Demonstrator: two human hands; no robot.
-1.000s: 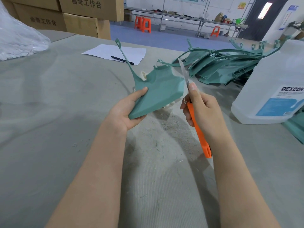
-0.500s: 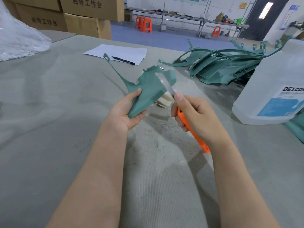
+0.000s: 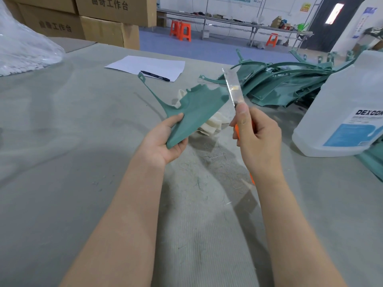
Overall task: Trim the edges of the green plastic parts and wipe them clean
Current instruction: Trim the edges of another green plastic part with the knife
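My left hand [image 3: 163, 141] grips the near corner of a green plastic part [image 3: 196, 108], a curved panel with a thin arm reaching up and left, held above the table. My right hand [image 3: 255, 137] holds an orange-handled utility knife [image 3: 233, 88], thumb pressed along its spine. The long blade points up and lies against the part's right tip. A cream cloth [image 3: 209, 125] lies crumpled on the table just behind and under the part. More green parts [image 3: 279, 85] are stacked at the back right.
A large translucent jug [image 3: 342, 112] with a blue label stands at the right. Paper [image 3: 149, 66] with a black pen [image 3: 155, 75] lies farther back. Cardboard boxes [image 3: 107, 21] and a clear plastic bag [image 3: 22, 50] sit back left. Green shavings litter the grey table cover [image 3: 62, 162].
The blade slid down across the part's face half a second ago and has come back up to its right tip. My left hand has turned the part, swinging its thin arm.
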